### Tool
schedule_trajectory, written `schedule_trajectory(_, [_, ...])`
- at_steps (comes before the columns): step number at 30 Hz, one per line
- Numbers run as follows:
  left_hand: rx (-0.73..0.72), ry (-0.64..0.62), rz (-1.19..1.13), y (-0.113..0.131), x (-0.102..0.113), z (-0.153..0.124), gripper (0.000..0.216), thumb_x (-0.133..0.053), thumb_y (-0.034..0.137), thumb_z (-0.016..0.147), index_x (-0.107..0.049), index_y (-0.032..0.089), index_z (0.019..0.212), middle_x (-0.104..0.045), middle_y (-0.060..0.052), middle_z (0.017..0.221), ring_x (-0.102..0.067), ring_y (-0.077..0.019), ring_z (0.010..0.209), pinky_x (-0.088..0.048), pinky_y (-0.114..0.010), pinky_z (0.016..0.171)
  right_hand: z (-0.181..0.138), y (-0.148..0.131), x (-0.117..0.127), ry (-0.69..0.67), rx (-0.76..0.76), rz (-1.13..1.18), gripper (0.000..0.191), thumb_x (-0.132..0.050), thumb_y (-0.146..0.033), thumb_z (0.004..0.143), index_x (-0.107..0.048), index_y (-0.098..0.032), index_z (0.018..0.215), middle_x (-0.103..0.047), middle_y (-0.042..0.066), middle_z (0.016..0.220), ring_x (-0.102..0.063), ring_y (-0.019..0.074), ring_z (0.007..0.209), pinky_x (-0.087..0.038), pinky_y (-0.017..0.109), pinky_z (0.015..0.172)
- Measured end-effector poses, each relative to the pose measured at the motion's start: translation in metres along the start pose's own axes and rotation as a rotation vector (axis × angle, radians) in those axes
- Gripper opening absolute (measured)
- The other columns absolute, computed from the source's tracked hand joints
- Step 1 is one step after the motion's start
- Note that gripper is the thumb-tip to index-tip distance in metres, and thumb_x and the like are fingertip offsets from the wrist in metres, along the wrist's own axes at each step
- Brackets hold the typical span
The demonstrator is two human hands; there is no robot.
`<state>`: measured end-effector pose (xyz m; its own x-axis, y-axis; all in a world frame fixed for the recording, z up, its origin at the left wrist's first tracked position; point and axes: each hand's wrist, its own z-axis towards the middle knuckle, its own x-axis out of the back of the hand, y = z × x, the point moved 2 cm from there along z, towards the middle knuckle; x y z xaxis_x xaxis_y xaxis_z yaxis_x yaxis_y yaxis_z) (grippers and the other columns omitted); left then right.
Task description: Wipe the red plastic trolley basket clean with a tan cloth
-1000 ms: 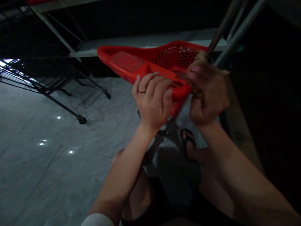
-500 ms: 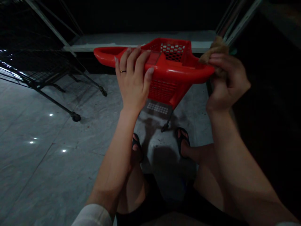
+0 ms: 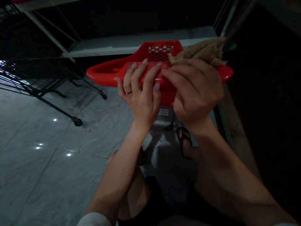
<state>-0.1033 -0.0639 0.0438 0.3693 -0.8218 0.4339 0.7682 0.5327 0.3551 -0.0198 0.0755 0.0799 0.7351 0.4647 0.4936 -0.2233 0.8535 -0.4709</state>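
A small red plastic shopping cart (image 3: 103,77) stands in front of me, its wide handle running across the view. My left hand (image 3: 143,100), with a ring on one finger, is closed over the middle of the handle beside a clear panel. My right hand (image 3: 197,91) presses a crumpled brown cloth (image 3: 202,51) against the handle, just right of the left hand. The cloth sticks out above the knuckles, and its lower part is hidden by the hand. Beyond the handle shows the cart's perforated basket wall (image 3: 162,52).
On the left stands a dark wire shopping cart (image 3: 54,105) on wheels. A metal shelf (image 3: 101,48) spans the back. My sandalled foot (image 3: 184,141) is below on the grey tiled floor (image 3: 47,175). The right side is very dark.
My right hand has slid the cloth leftward from the handle's right end towards its middle. The handle sits slightly lower and more level in view, with my left hand still on it.
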Motion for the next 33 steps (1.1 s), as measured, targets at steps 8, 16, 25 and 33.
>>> schedule_trajectory(8, [-0.303, 0.029, -0.121, -0.037, 0.021, 0.008, 0.041, -0.038, 0.037, 0.118, -0.068, 0.035, 0.147, -0.074, -0.002, 0.148, -0.065, -0.0275, 0.142, -0.041, -0.055, 0.128, -0.005, 0.049, 0.020, 0.255, 0.343, -0.238, 0.046, -0.043, -0.032, 0.099, -0.084, -0.044, 0.117, -0.083, -0.012, 0.119, -0.081, 0.0235, 0.114, -0.066, 0.050, 0.110])
schedule_trajectory(16, [-0.162, 0.083, 0.009, -0.040, 0.022, 0.012, 0.042, -0.041, 0.040, 0.119, -0.079, 0.022, 0.126, -0.079, -0.010, 0.123, -0.067, -0.0275, 0.124, -0.027, -0.059, 0.130, 0.015, 0.094, 0.036, 0.340, 0.514, -0.159, 0.039, -0.049, -0.015, 0.092, -0.080, -0.022, 0.114, -0.084, 0.003, 0.113, -0.079, 0.0226, 0.110, -0.060, 0.045, 0.103])
schedule_trajectory(25, [-0.065, 0.194, 0.019, 0.005, -0.011, -0.006, 0.041, -0.042, 0.039, 0.116, -0.080, 0.026, 0.124, -0.077, -0.010, 0.115, -0.067, -0.0296, 0.114, -0.040, -0.063, 0.125, 0.004, 0.046, 0.009, 0.360, 0.394, -0.142, 0.045, -0.050, -0.004, 0.093, -0.079, -0.020, 0.122, -0.084, 0.004, 0.118, -0.076, 0.0251, 0.123, -0.060, 0.048, 0.112])
schedule_trajectory(33, [-0.092, 0.092, -0.023, 0.003, -0.017, -0.011, 0.037, -0.045, 0.041, 0.115, -0.075, 0.032, 0.135, -0.080, -0.009, 0.125, -0.070, -0.0314, 0.118, -0.041, -0.063, 0.121, 0.000, 0.014, -0.006, 0.188, 0.524, -0.130, 0.057, -0.050, -0.007, 0.099, -0.064, -0.022, 0.153, -0.078, 0.009, 0.140, -0.072, 0.0234, 0.136, -0.056, 0.038, 0.120])
